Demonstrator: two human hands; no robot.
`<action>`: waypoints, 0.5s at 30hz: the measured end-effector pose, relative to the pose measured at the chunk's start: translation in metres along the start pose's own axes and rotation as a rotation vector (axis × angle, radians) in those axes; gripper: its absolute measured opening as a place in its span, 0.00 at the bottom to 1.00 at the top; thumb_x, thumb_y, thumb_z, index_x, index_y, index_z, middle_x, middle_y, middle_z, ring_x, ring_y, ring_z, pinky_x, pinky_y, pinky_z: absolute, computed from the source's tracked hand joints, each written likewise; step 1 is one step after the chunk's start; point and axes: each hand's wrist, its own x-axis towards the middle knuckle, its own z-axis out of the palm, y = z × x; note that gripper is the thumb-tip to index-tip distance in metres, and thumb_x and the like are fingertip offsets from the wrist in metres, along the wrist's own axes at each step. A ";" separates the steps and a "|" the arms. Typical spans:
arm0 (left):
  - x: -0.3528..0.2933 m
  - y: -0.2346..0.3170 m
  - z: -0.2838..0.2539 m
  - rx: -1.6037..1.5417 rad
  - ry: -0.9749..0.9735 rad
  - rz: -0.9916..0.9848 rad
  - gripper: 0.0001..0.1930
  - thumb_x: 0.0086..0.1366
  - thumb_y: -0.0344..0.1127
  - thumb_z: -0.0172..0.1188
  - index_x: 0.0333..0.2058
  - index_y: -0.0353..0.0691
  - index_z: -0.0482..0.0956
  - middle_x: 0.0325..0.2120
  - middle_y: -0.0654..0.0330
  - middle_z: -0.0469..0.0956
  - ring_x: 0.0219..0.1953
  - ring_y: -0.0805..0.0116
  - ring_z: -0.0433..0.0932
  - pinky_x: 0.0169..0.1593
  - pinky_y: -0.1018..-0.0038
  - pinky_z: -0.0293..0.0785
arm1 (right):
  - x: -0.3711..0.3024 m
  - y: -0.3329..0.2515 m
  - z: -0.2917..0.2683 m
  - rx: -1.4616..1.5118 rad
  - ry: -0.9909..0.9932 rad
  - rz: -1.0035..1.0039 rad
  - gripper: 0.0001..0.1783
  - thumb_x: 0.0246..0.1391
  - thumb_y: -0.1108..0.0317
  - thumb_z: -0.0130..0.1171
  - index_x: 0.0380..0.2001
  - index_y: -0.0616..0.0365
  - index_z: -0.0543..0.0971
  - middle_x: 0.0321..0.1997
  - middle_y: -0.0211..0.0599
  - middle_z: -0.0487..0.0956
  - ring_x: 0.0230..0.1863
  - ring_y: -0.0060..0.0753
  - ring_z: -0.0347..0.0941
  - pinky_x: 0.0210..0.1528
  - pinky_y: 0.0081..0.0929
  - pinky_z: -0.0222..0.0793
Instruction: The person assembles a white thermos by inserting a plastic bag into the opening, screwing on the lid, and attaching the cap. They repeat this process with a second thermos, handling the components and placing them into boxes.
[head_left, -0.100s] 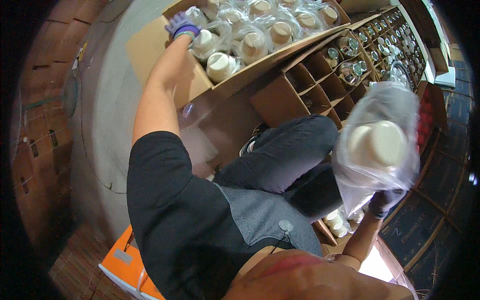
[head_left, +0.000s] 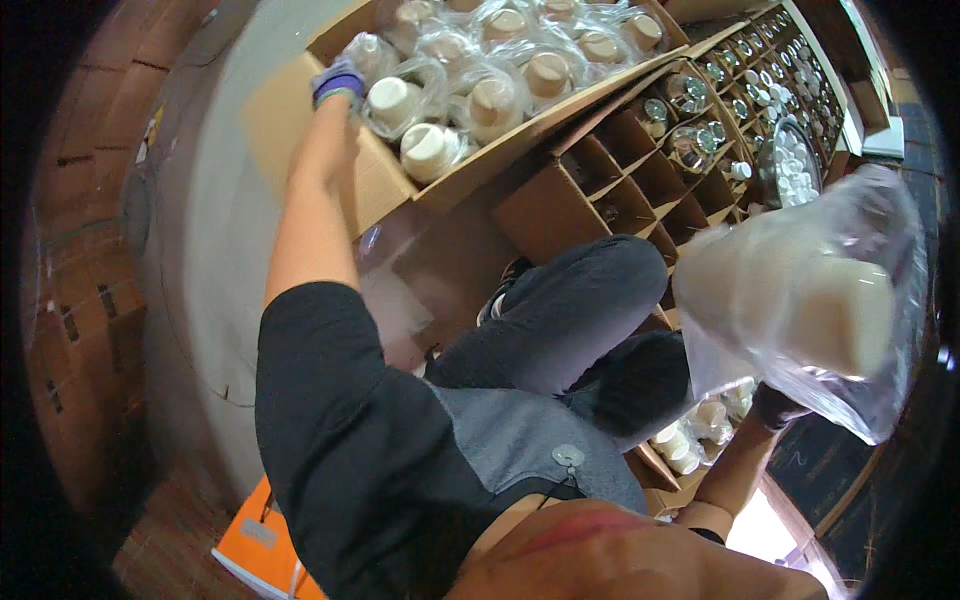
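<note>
At the upper left, my left hand [head_left: 338, 80], in a purple glove, lies over the left edge of an open cardboard box [head_left: 385, 178]. Its fingers look partly spread, beside a clear-bagged container [head_left: 372, 58]. Several upright cream-topped containers [head_left: 493, 105] in clear plastic fill that box. My right hand [head_left: 776, 408], in a dark glove, grips the lower end of a big clear plastic bag [head_left: 880, 400] at the right. Inside the bag lies a wide cream cylindrical container [head_left: 840, 310], tilted and blurred by the plastic. The right fingers are partly hidden beneath the bag.
A divided cardboard carton [head_left: 535, 200] with glass jars [head_left: 690, 150] stands past my knees. A round metal bowl [head_left: 812, 150] of white caps sits on it. More bagged containers [head_left: 680, 448] lie near my right forearm. An orange box [head_left: 262, 540] is at lower left.
The bag in my right hand has swung right and tilted, turning its container over sideways. My left hand sits slightly lower and further left. The whole view has shifted a little.
</note>
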 end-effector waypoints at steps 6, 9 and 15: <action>0.058 -0.017 -0.093 -1.027 0.460 0.085 0.22 0.63 0.52 0.60 0.43 0.38 0.82 0.31 0.56 0.82 0.30 0.69 0.76 0.39 0.70 0.73 | 0.122 -0.003 0.137 0.396 -0.270 0.322 0.09 0.53 0.75 0.54 0.37 0.63 0.80 0.39 0.36 0.79 0.42 0.31 0.76 0.46 0.31 0.73; 0.026 -0.053 -0.197 -0.301 0.717 0.033 0.21 0.67 0.52 0.54 0.47 0.41 0.79 0.44 0.56 0.80 0.43 0.63 0.78 0.49 0.67 0.74 | 0.148 -0.030 0.265 0.579 -0.260 0.508 0.20 0.51 0.75 0.59 0.49 0.66 0.72 0.39 0.44 0.80 0.40 0.36 0.78 0.44 0.32 0.76; -0.055 -0.176 -0.315 -0.110 0.935 0.280 0.15 0.61 0.34 0.62 0.47 0.40 0.78 0.45 0.53 0.80 0.43 0.59 0.79 0.47 0.66 0.75 | 0.135 -0.080 0.523 0.982 -0.500 0.338 0.32 0.52 0.78 0.62 0.60 0.60 0.64 0.40 0.44 0.80 0.40 0.36 0.78 0.43 0.31 0.76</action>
